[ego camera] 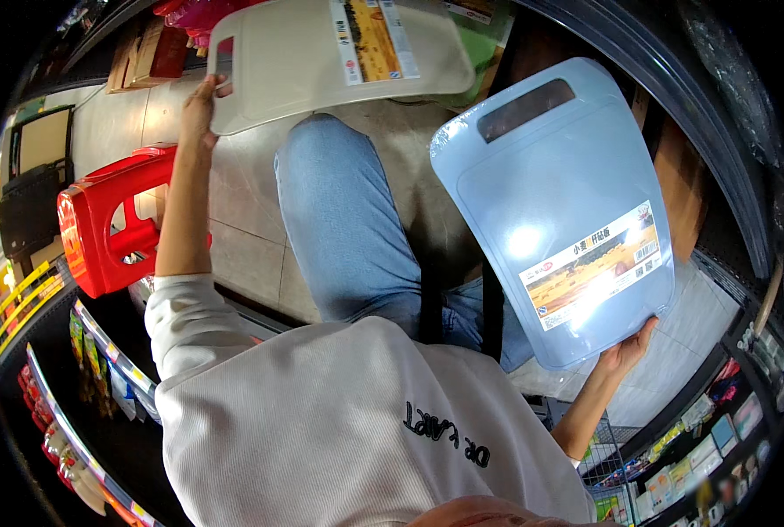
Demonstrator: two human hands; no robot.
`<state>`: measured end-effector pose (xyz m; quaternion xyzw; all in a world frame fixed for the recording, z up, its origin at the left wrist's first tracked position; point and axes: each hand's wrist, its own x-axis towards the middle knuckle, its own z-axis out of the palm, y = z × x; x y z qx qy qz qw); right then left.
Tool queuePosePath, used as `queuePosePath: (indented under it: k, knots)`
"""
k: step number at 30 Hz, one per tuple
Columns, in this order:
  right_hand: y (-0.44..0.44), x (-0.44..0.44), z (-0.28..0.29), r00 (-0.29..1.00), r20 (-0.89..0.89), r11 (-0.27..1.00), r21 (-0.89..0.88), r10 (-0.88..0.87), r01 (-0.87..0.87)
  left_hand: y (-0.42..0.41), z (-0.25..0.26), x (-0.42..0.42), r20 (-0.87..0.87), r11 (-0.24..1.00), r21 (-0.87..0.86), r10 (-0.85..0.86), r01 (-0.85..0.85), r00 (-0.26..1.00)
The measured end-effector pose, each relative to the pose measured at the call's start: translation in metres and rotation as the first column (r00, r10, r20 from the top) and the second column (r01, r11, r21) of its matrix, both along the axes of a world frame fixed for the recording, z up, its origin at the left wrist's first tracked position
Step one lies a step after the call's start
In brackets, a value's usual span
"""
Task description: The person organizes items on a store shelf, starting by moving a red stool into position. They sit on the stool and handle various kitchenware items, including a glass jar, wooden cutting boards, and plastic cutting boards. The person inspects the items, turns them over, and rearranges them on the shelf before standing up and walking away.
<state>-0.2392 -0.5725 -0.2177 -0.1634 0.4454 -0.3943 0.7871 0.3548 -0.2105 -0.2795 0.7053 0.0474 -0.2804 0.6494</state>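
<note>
My left hand (202, 105) grips a beige plastic cutting board (280, 72) at its left end, with fingers at the handle slot. A label with a wheat-field picture is on that board, and its far edge runs up to the top of the view. My right hand (629, 346) holds a pale blue cutting board (550, 191) by its lower right edge. This board is tilted, its handle slot towards the top, wrapped in clear film and bearing a similar printed label (589, 267). Most of the right fingers are hidden behind it.
A red plastic stool (89, 230) stands left of my left forearm. Store shelves with price rails (69, 421) curve along the lower left. A dark shelf edge (681, 85) arches over the upper right. Packaged goods (688, 468) line the lower right, near a wire basket (606, 454).
</note>
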Motion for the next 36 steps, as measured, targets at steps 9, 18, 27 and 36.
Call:
queuePosePath:
  k: [9, 18, 27, 36]
  knots:
    - [0.000, -0.024, -0.011, 0.993, -0.112, 1.000, -0.013, -0.021, 0.020, -0.141, -0.040, -0.101, -0.176, 0.884, -0.340, 0.275, -0.320, 0.945]
    - [0.005, -0.032, -0.021, 0.988, -0.131, 0.997, -0.018, -0.078, 0.077, -0.206, -0.067, -0.150, -0.445, 0.863, -0.251, 0.300, -0.439, 0.844]
    - [-0.055, 0.021, -0.038, 0.970, -0.198, 0.989, -0.006, -0.144, 0.146, -0.213, -0.086, -0.158, -0.571, 0.921, -0.066, 0.281, -0.384, 0.771]
    - [-0.129, 0.065, -0.100, 0.979, 0.023, 0.979, -0.024, -0.203, 0.203, -0.225, -0.089, -0.156, -0.700, 0.801, -0.229, 0.260, -0.554, 0.665]
